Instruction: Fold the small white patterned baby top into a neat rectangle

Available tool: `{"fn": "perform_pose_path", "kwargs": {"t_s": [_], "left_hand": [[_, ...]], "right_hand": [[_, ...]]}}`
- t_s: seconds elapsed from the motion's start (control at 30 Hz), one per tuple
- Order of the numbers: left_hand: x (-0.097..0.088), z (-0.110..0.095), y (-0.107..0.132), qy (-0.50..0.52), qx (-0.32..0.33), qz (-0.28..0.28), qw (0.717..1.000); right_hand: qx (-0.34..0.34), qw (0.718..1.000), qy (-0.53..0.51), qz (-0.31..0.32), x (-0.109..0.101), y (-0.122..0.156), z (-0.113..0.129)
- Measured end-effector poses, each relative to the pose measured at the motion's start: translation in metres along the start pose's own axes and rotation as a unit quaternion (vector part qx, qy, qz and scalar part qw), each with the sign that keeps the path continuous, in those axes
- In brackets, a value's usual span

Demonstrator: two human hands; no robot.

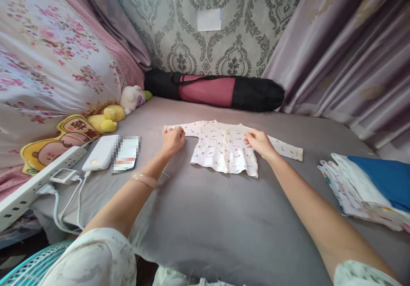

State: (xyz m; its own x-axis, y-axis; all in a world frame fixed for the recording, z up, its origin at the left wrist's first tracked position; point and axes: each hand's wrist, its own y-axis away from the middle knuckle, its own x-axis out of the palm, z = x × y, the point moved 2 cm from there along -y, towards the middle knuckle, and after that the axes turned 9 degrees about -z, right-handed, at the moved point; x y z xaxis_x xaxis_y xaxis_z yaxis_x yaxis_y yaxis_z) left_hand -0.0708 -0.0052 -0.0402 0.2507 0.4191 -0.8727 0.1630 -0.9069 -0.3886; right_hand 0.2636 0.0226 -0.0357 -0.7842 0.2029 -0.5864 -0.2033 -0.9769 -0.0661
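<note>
A small white baby shirt [218,149] with a tiny scattered print and a buttoned front lies spread on the grey bed sheet [205,217]. Its sleeves stretch out to both sides. My left hand [174,140] is closed on the left sleeve, close to the cuff, with its fingertips partly hidden. Over the right side of the shirt, near where the other sleeve begins, my right hand [259,144] is closed in a pinch at the fabric. The right sleeve [286,149] runs out beyond that hand and lies flat.
Folded clothes [361,192] are stacked at the right. On the left lie a power strip [41,179] with cables, a white power bank [101,153], a blurred phone-like item [126,154] and plush toys [109,117]. A black and pink long bag [206,90] lies along the wall.
</note>
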Motion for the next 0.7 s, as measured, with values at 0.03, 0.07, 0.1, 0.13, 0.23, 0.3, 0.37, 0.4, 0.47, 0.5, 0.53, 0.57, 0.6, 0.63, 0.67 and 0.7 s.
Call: {"fn": "perform_pose_path", "kwargs": {"t_s": [0.03,0.07,0.1,0.13,0.23,0.3,0.37,0.4,0.47,0.5,0.53,0.57,0.6,0.63,0.67,0.7], "left_hand": [[-0.002,-0.002,0.005,0.034,-0.030,0.033,0.998],[-0.003,-0.005,0.010,0.071,-0.055,0.070,0.994],[-0.004,-0.006,0.016,0.108,-0.074,0.105,0.986],[-0.005,-0.007,0.023,0.140,-0.087,0.136,0.977],[-0.007,-0.009,0.043,0.209,-0.111,0.184,0.954],[-0.010,-0.011,0.054,0.224,-0.128,0.193,0.947],[-0.017,-0.016,0.062,0.228,-0.137,0.203,0.942],[-0.020,-0.020,0.065,0.225,-0.138,0.211,0.941],[-0.026,-0.027,0.069,0.215,-0.133,0.233,0.939],[-0.028,-0.029,0.070,0.209,-0.128,0.245,0.938],[-0.028,-0.031,0.071,0.206,-0.123,0.254,0.937],[-0.028,-0.032,0.072,0.206,-0.118,0.257,0.937],[-0.026,-0.031,0.072,0.210,-0.114,0.257,0.936],[-0.023,-0.030,0.073,0.216,-0.110,0.252,0.937],[-0.020,-0.028,0.074,0.221,-0.107,0.244,0.938],[-0.017,-0.025,0.075,0.226,-0.104,0.238,0.939]], "right_hand": [[0.031,0.999,0.007,0.006,-0.013,0.009,-0.009],[0.059,0.998,0.015,0.015,-0.023,0.019,-0.017],[0.080,0.996,0.023,0.028,-0.031,0.029,-0.022],[0.096,0.994,0.034,0.043,-0.037,0.039,-0.027],[0.113,0.987,0.084,0.073,-0.046,0.065,-0.034],[0.105,0.982,0.126,0.089,-0.047,0.080,-0.036],[0.092,0.978,0.156,0.104,-0.047,0.092,-0.037],[0.085,0.976,0.168,0.106,-0.047,0.096,-0.038],[0.063,0.974,0.195,0.092,-0.045,0.102,-0.038],[0.050,0.973,0.209,0.082,-0.043,0.104,-0.039],[0.037,0.971,0.224,0.072,-0.042,0.105,-0.040],[0.026,0.969,0.237,0.065,-0.041,0.105,-0.041],[0.018,0.967,0.246,0.059,-0.039,0.104,-0.042],[0.013,0.966,0.251,0.057,-0.038,0.104,-0.043],[0.009,0.966,0.253,0.058,-0.037,0.103,-0.043],[0.006,0.966,0.252,0.059,-0.036,0.102,-0.043]]}}
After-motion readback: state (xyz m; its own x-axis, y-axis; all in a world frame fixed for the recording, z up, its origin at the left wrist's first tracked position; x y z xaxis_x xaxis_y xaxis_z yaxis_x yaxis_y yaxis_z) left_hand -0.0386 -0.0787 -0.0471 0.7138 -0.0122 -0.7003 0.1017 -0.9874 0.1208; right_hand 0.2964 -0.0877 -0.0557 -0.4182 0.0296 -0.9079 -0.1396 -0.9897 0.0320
